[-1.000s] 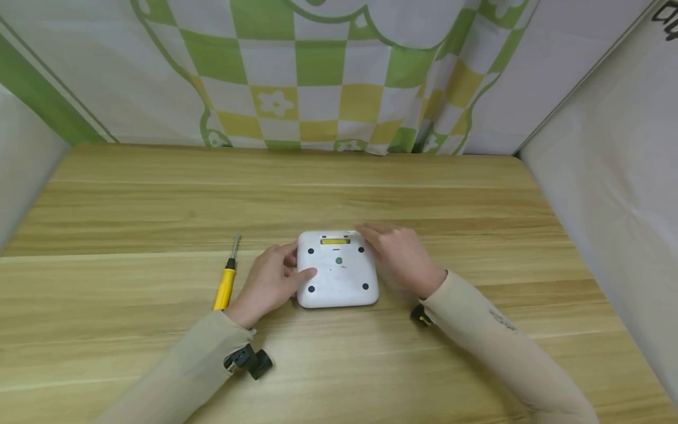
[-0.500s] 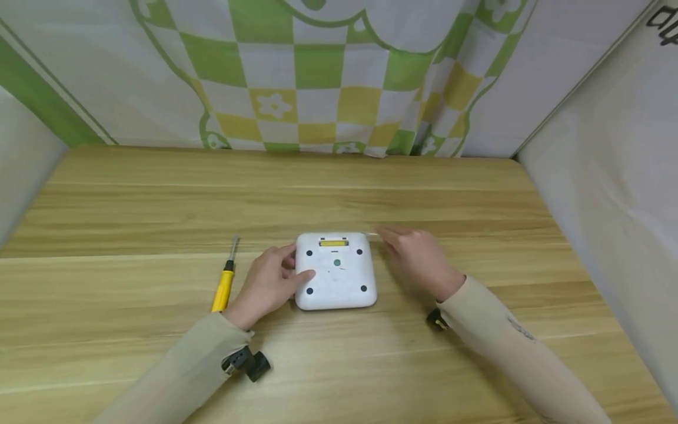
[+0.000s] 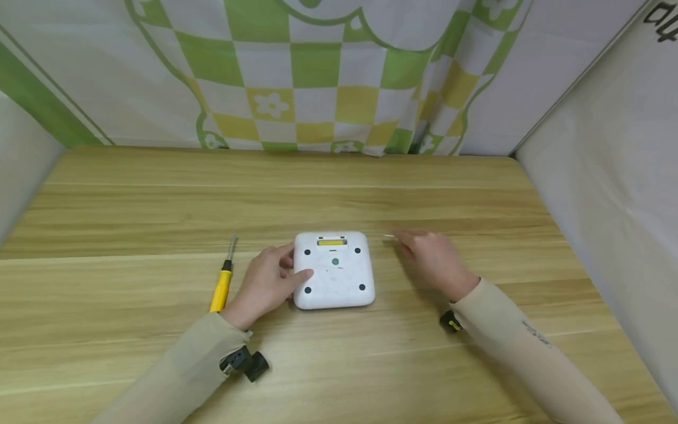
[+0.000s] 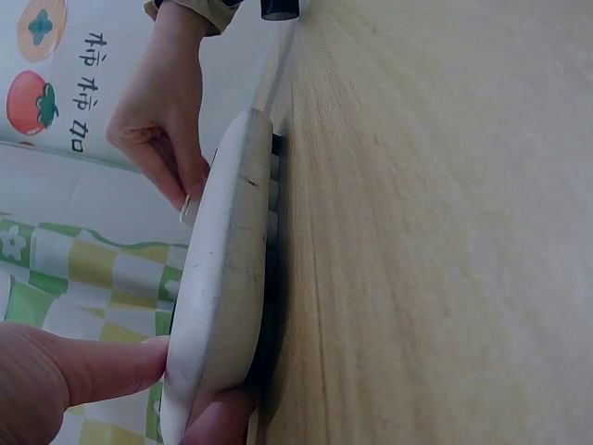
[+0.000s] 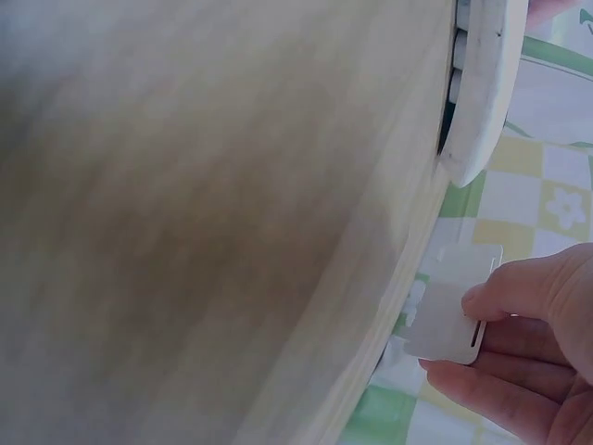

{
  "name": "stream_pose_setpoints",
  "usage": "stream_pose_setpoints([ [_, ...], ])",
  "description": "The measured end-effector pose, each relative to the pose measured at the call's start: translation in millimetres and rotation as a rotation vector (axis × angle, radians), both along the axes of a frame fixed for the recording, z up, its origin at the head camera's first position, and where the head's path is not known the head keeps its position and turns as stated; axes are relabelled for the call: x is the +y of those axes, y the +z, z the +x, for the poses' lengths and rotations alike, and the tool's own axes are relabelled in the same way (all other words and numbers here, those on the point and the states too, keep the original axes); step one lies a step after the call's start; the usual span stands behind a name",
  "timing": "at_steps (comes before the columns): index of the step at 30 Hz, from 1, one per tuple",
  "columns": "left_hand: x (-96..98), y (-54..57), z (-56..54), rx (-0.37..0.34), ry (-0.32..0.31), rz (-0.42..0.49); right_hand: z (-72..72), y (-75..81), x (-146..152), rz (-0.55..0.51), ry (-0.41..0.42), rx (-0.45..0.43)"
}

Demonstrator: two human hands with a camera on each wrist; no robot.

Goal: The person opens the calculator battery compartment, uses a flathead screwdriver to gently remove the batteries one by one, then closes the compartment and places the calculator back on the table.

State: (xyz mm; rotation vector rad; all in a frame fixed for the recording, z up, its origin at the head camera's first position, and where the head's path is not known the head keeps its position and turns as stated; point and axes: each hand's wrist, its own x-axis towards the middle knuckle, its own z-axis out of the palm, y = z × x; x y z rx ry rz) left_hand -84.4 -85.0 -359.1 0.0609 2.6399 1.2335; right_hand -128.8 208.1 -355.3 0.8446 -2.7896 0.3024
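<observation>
A white calculator (image 3: 335, 277) lies face down on the table; grey keys (image 5: 459, 51) show along its underside in the right wrist view. Near its far edge a yellow battery (image 3: 332, 242) sits in an uncovered slot. My left hand (image 3: 267, 282) grips the calculator's left side, thumb (image 4: 120, 366) on the upturned back and fingers beneath the edge. To the right of the calculator, my right hand (image 3: 436, 262) pinches a small white battery cover (image 5: 449, 306) between thumb and fingers, apart from the case.
A screwdriver (image 3: 221, 288) with a yellow handle lies left of my left hand, its shaft directed at the back of the table. A green and yellow checked cloth (image 3: 318, 82) hangs behind the wooden table (image 3: 159, 206). White sheets stand at both sides.
My right hand has drawn away from the calculator's far right corner, moving rightward with the battery cover. The left hand keeps its grip, and the calculator stays in place.
</observation>
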Motion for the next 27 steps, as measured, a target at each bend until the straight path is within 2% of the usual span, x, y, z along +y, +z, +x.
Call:
stream_pose_setpoints([
  [21,0.7,-0.6,0.5,-0.027,0.010,0.001,-1.7,-1.6,13.0,0.020,-0.031,-0.010],
  [27,0.3,0.1,1.1,-0.031,0.009,0.006,0.3,0.9,13.3,0.032,-0.035,-0.051],
])
